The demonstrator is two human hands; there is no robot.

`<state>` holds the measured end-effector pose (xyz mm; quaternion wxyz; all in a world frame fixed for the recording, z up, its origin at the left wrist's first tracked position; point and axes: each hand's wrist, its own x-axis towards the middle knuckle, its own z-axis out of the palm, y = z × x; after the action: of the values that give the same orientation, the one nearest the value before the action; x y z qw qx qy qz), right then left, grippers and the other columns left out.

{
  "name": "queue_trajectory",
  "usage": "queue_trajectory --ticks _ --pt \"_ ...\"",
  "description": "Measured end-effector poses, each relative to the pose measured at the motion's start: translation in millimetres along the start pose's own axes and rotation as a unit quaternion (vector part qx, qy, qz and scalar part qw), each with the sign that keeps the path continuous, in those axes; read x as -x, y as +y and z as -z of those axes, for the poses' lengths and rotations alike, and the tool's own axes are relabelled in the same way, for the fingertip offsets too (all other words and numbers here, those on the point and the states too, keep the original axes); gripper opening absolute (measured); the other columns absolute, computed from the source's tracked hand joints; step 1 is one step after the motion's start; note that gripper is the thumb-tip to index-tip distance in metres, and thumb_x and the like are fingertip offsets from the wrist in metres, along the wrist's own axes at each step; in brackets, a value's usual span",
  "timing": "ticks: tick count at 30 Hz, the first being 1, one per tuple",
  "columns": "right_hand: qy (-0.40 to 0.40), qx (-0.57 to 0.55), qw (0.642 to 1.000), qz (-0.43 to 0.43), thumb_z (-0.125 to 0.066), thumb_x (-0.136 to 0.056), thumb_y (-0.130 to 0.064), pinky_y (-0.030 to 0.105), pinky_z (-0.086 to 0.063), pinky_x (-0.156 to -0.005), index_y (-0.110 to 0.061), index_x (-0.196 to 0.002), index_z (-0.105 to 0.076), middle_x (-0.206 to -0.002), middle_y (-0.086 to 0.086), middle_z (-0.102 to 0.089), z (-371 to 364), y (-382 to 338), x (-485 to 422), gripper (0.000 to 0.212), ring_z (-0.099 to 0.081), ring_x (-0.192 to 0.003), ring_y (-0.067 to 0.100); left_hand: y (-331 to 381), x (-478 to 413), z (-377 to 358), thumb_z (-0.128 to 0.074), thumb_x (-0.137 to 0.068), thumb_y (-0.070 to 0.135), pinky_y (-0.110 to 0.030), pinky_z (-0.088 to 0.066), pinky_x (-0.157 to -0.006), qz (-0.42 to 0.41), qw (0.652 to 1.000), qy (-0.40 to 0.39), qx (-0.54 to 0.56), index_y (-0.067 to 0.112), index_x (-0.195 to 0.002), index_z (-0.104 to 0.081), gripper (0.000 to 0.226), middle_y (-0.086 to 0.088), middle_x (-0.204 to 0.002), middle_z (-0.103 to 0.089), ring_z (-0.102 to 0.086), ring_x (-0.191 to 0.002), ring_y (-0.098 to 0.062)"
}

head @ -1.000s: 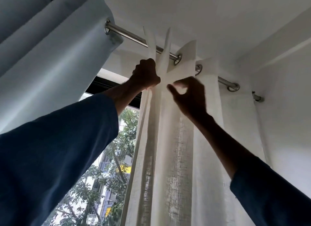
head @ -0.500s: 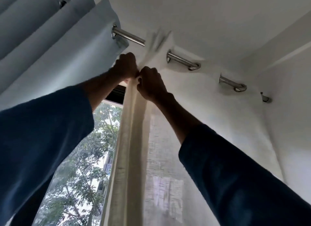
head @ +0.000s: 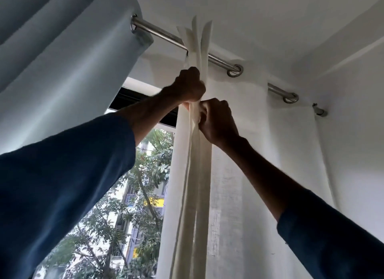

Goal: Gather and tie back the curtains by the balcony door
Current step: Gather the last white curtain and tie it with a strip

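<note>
A sheer cream curtain (head: 234, 154) hangs by metal eyelets from a steel rod (head: 164, 36) near the ceiling. Its leading folds are bunched into a narrow bundle (head: 197, 164) that runs down the middle of the view. My left hand (head: 190, 85) grips the bundle just under the rod. My right hand (head: 218, 120) pinches the same folds directly below the left hand. A pale blue curtain (head: 68, 56) hangs on the rod at the left, pushed together in pleats.
Between the two curtains the glass shows trees and buildings (head: 143, 195) outside, under a dark door frame (head: 141, 104). The rod ends at a wall bracket (head: 320, 110) by the white side wall on the right. The ceiling is close above.
Both hands have moved right along the rod with the cream folds, and more pleats are gathered into the bundle. My right hand sits lower, under the left.
</note>
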<state>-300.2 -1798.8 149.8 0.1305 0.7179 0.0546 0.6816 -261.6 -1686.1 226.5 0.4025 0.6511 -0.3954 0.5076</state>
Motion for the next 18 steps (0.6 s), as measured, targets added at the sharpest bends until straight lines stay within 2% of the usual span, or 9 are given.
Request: queue_trajectory --ticks 2,5,7,9,11,14,17,18 --pt "0.007 -0.001 1.000 -0.007 -0.049 -0.091 -0.001 0.031 -0.024 -0.071 -0.016 -0.067 -0.035 -0.068 -0.005 -0.035 5.5 8.9 2.0 0.031 -0.031 -0.071 0.026 4.4 0.5 -10.1 -0.046 -0.102 0.021 -0.037 -0.052 -0.077 0.002 1.000 -0.004 0.000 -0.003 -0.125 -0.049 0.033 -0.028 -0.129 -0.055 -0.060 -0.112 -0.045" --pt "0.020 0.005 1.000 0.005 -0.050 -0.087 0.000 0.032 -0.031 -0.071 -0.024 -0.057 -0.023 -0.057 -0.010 -0.025 9.3 14.7 3.0 0.047 -0.021 -0.061 0.025 8.0 3.4 -19.4 -0.044 -0.103 0.019 -0.040 -0.049 -0.082 0.004 1.000 0.004 -0.011 -0.002 -0.125 -0.050 0.031 -0.025 -0.128 -0.057 -0.060 -0.112 -0.042" --pt "0.021 0.011 1.000 0.007 -0.052 -0.087 -0.002 0.036 -0.039 -0.070 -0.023 -0.056 -0.026 -0.055 -0.009 -0.027 10.3 17.0 3.5 0.046 -0.024 -0.056 0.023 5.9 2.7 -22.7 -0.047 -0.102 0.018 -0.041 -0.049 -0.083 -0.014 1.000 0.005 -0.014 -0.004 -0.124 -0.050 0.031 -0.028 -0.130 -0.054 -0.058 -0.115 -0.044" --pt "0.024 0.015 1.000 -0.004 -0.054 -0.087 -0.003 0.041 -0.049 -0.070 -0.014 -0.055 -0.034 -0.051 -0.003 -0.033 10.7 22.6 3.5 0.040 -0.029 -0.051 0.019 0.8 2.5 -21.8 -0.050 -0.102 0.016 -0.039 -0.047 -0.079 -0.034 0.999 -0.003 -0.022 -0.007 -0.121 -0.049 0.030 -0.029 -0.128 -0.053 -0.057 -0.115 -0.046" --pt "0.021 0.022 0.999 -0.023 -0.055 -0.086 -0.001 0.045 -0.052 -0.067 -0.005 -0.058 -0.039 -0.051 0.006 -0.038 11.6 27.2 5.6 0.033 -0.034 -0.050 0.022 -8.2 3.9 -18.0 -0.050 -0.102 0.014 -0.037 -0.045 -0.077 -0.047 0.998 -0.008 -0.042 -0.008 -0.118 -0.050 0.028 -0.029 -0.126 -0.054 -0.057 -0.113 -0.046" --pt "0.017 0.017 0.999 -0.045 -0.054 -0.086 0.003 0.045 -0.048 -0.062 0.003 -0.064 -0.041 -0.064 0.022 -0.052 11.4 32.0 10.3 0.025 -0.047 -0.067 0.040 -24.6 5.6 -11.9 -0.050 -0.100 0.013 -0.036 -0.044 -0.079 -0.044 0.996 -0.018 -0.077 -0.005 -0.115 -0.050 0.024 -0.030 -0.125 -0.053 -0.057 -0.112 -0.048" --pt "0.013 0.014 0.999 -0.034 -0.055 -0.089 -0.002 0.043 -0.039 -0.056 -0.005 -0.061 -0.038 -0.060 0.011 -0.049 7.9 23.6 12.7 0.033 -0.044 -0.066 0.035 -31.1 4.8 -9.5 -0.047 -0.102 0.018 -0.038 -0.050 -0.079 -0.017 0.996 -0.045 -0.070 -0.004 -0.116 -0.050 0.026 -0.027 -0.120 -0.053 -0.060 -0.107 -0.042" --pt "0.008 0.016 1.000 -0.022 -0.056 -0.091 -0.006 0.037 -0.032 -0.058 -0.010 -0.062 -0.041 -0.062 0.007 -0.051 4.6 19.2 12.6 0.033 -0.046 -0.067 0.033 -28.9 5.1 -8.6 -0.047 -0.102 0.019 -0.033 -0.054 -0.069 -0.006 0.997 -0.051 -0.050 -0.003 -0.114 -0.051 0.025 -0.022 -0.107 -0.055 -0.064 -0.095 -0.037"
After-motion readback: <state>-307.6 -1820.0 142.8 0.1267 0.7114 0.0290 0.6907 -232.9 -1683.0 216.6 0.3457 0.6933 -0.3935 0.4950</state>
